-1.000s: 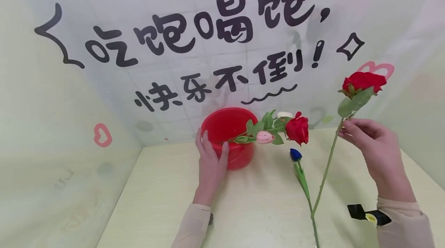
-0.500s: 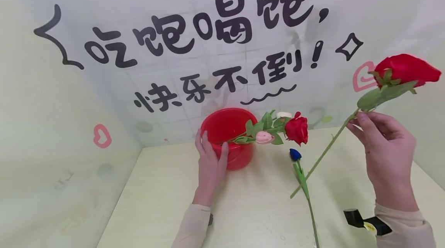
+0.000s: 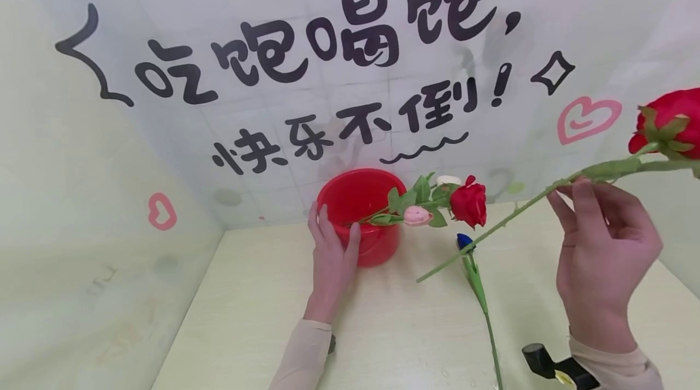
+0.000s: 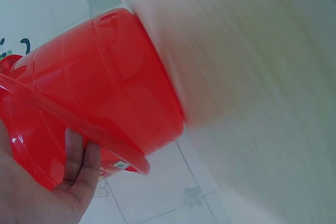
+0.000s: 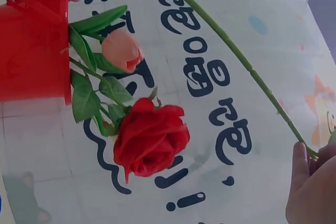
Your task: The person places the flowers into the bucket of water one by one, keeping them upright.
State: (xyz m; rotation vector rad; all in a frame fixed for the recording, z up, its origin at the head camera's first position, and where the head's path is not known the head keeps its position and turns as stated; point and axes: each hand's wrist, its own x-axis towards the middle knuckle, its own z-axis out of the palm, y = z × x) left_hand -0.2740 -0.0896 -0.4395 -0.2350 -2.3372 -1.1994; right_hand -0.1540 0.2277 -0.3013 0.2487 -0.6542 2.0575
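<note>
My left hand (image 3: pixel 335 265) grips a red plastic bucket (image 3: pixel 377 250) by its near left side, fingers at the rim. In the left wrist view its fingers (image 4: pixel 79 163) lie against the bucket wall beside the handle (image 4: pixel 58 113). Out of the bucket lean a pink tulip (image 3: pixel 418 215), a red rose (image 3: pixel 468 203) and a white flower (image 3: pixel 448 180). My right hand (image 3: pixel 609 262) pinches the stem (image 3: pixel 508 218) of another red rose (image 3: pixel 669 124) just below its leaf. That rose tilts, its bloom partly cut off at the right edge and its stem end pointing toward the bucket.
A blue tulip (image 3: pixel 474 280) lies on the pale table (image 3: pixel 404 323), its bud partly behind the held stem in the head view. Behind the bucket stands a printed wall sheet (image 3: pixel 306 153) with black characters. A black wrist camera (image 3: pixel 558 366) sits at my right sleeve.
My right hand has moved right and tilted the rose over toward the right, so its stem end has swung left and up toward the bucket. My left hand and the bucket stay put.
</note>
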